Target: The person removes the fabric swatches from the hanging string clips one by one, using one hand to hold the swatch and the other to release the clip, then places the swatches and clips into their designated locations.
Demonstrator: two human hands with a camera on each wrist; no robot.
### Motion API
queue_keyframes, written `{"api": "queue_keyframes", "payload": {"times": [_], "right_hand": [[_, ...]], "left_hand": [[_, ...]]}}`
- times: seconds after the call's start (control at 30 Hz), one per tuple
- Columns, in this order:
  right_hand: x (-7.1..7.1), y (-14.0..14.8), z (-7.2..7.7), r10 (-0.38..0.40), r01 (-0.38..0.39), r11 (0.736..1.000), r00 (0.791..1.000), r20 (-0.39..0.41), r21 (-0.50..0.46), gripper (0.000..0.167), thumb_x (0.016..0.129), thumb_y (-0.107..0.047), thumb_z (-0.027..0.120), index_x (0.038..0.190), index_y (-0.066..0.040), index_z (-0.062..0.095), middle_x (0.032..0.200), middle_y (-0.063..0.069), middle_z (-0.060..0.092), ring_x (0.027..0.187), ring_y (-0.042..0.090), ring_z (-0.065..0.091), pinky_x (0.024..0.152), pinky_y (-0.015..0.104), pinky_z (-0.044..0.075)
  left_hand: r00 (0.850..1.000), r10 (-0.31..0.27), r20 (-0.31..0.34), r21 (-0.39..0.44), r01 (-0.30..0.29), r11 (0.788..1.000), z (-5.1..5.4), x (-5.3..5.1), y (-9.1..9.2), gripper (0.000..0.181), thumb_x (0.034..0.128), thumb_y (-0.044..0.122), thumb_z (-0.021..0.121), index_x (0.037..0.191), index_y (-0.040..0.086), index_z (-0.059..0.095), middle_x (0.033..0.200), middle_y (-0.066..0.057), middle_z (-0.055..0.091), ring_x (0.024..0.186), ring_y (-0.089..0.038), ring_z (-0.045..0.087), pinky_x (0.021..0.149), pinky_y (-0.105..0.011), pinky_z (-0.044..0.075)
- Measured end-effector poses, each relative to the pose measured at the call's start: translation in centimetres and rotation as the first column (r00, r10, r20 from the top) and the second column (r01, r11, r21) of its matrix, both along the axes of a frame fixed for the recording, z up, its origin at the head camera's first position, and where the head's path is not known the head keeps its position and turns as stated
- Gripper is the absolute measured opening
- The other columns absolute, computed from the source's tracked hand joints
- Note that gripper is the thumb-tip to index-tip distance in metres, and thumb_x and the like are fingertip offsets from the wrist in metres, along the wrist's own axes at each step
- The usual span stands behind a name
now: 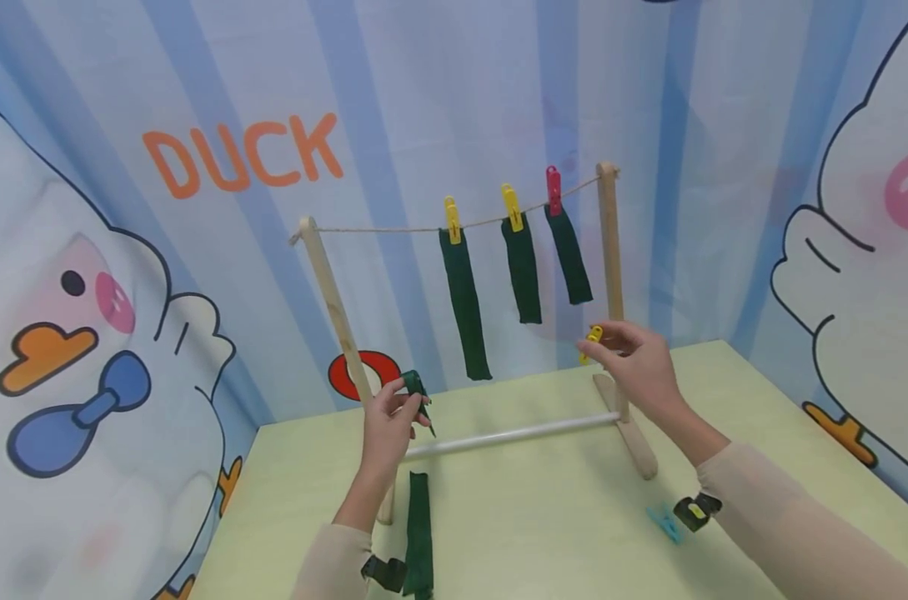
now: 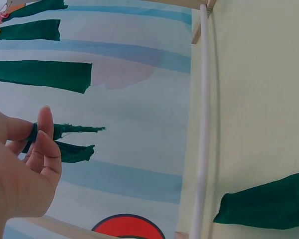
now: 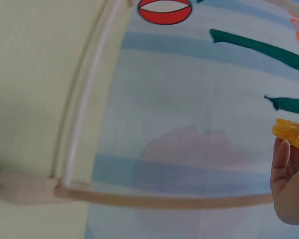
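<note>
My left hand (image 1: 389,425) pinches a green cloth strip (image 2: 74,152), folded over the fingers, near the rack's left post. In the head view my right hand (image 1: 641,362) holds a yellow clothespin (image 1: 592,340) between thumb and fingers, in front of the right post. Three green strips hang from the string (image 1: 386,229): the left one (image 1: 464,308) and the middle one (image 1: 524,271) by yellow clothespins (image 1: 512,208), the right one (image 1: 569,254) by a red clothespin (image 1: 554,190). The string's left stretch bears no cloth.
Another green strip (image 1: 419,533) lies on the pale yellow table (image 1: 529,517) beside my left forearm. A blue clothespin (image 1: 664,523) lies near my right wrist. The wooden rack has a left post (image 1: 333,300), a right post (image 1: 609,250) and a low white bar (image 1: 514,435). Behind hangs a duck-print curtain (image 1: 438,100).
</note>
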State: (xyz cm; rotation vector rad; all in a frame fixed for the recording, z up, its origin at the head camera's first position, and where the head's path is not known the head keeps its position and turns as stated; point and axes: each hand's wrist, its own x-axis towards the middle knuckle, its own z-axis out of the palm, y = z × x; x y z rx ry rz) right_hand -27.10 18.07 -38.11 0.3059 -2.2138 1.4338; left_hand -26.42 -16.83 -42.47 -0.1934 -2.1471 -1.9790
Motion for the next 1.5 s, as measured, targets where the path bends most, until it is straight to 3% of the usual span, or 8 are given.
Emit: {"api": "queue_keyframes", "payload": {"times": [0.17, 0.4, 0.73, 0.83, 0.97, 1.17, 1.3, 1.5], "right_hand": [[1.1, 2.3, -2.1, -0.052, 0.049, 0.995, 0.998, 0.031, 0.088, 0.041, 0.092, -0.033, 0.074, 0.12, -0.003, 0.07, 0.105, 0.013, 0.071, 0.086, 0.003, 0.062, 0.069, 0.016, 0.05], [2.4, 5.3, -6.0, -0.077, 0.049, 0.977, 0.989, 0.125, 0.208, 0.047, 0.095, -0.031, 0.071, 0.125, 0.003, 0.064, 0.106, 0.019, 0.069, 0.09, 0.031, 0.068, 0.066, 0.027, 0.053], [4.1, 8.7, -11.3, -0.089, -0.05, 0.91, 0.946, 0.311, 0.413, 0.046, 0.091, -0.033, 0.074, 0.11, 0.009, 0.068, 0.093, 0.011, 0.069, 0.084, 0.026, 0.065, 0.064, 0.037, 0.053], [4.5, 9.2, -12.3, -0.104, -0.073, 0.89, 0.928, 0.357, 0.449, 0.042, 0.089, -0.029, 0.076, 0.104, 0.009, 0.07, 0.087, 0.008, 0.068, 0.08, 0.024, 0.064, 0.066, 0.04, 0.053], [4.9, 9.9, -13.3, -0.132, -0.097, 0.874, 0.896, 0.424, 0.476, 0.037, 0.087, -0.025, 0.077, 0.098, 0.009, 0.071, 0.085, 0.007, 0.068, 0.079, 0.023, 0.063, 0.069, 0.044, 0.053], [4.9, 10.3, -13.7, -0.148, -0.101, 0.861, 0.888, 0.435, 0.498, 0.036, 0.086, -0.024, 0.077, 0.097, 0.01, 0.071, 0.086, 0.012, 0.069, 0.08, 0.027, 0.064, 0.071, 0.047, 0.054], [5.0, 10.2, -13.7, -0.17, -0.13, 0.843, 0.857, 0.487, 0.523, 0.038, 0.087, -0.027, 0.077, 0.096, 0.01, 0.07, 0.083, 0.009, 0.067, 0.074, 0.022, 0.06, 0.067, 0.044, 0.052], [5.4, 9.9, -13.7, -0.191, -0.157, 0.834, 0.818, 0.543, 0.529, 0.039, 0.089, -0.029, 0.074, 0.095, 0.009, 0.067, 0.075, 0.004, 0.059, 0.065, 0.017, 0.053, 0.059, 0.035, 0.047]], "left_hand": [[0.998, 0.008, 0.056, 0.024, -0.01, 1.0, -1.1, 0.4, 0.0, 0.039, 0.1015, 0.01, 0.059, 0.14, 0.002, 0.053, 0.109, -0.026, 0.067, 0.065, -0.012, 0.065, 0.054, -0.023, 0.043], [0.995, 0.02, 0.096, 0.024, -0.022, 0.999, -3.2, 1.6, 0.8, 0.037, 0.1004, 0.009, 0.06, 0.136, 0.001, 0.054, 0.108, -0.024, 0.067, 0.064, -0.01, 0.065, 0.053, -0.022, 0.043], [0.992, 0.001, 0.123, -0.035, 0.003, 0.999, -5.4, 2.4, 1.1, 0.031, 0.1003, 0.007, 0.059, 0.13, -0.001, 0.058, 0.095, -0.01, 0.071, 0.065, -0.014, 0.066, 0.053, -0.023, 0.043], [0.99, -0.004, 0.143, -0.047, 0.011, 0.999, -6.2, 2.8, 1.0, 0.031, 0.1008, 0.007, 0.058, 0.13, -0.001, 0.057, 0.098, -0.016, 0.071, 0.066, -0.016, 0.067, 0.055, -0.024, 0.044], [0.981, -0.006, 0.196, -0.069, 0.02, 0.997, -6.9, 3.6, 0.9, 0.038, 0.1014, 0.007, 0.057, 0.138, -0.003, 0.051, 0.103, -0.022, 0.07, 0.068, -0.018, 0.068, 0.057, -0.026, 0.045], [0.978, -0.002, 0.21, -0.093, 0.023, 0.995, -7.4, 4.0, 0.6, 0.043, 0.101, 0.006, 0.056, 0.141, -0.006, 0.047, 0.1, -0.019, 0.072, 0.068, -0.019, 0.07, 0.056, -0.026, 0.045], [0.974, -0.021, 0.227, -0.112, 0.047, 0.993, -7.8, 4.1, 0.4, 0.042, 0.1006, 0.006, 0.057, 0.14, -0.006, 0.048, 0.097, -0.019, 0.072, 0.067, -0.018, 0.07, 0.056, -0.026, 0.047], [0.948, -0.073, 0.311, -0.111, 0.113, 0.987, -8.2, 4.4, 0.0, 0.04, 0.1004, 0.009, 0.057, 0.133, -0.013, 0.049, 0.091, -0.02, 0.072, 0.064, -0.018, 0.071, 0.055, -0.026, 0.049]]}}
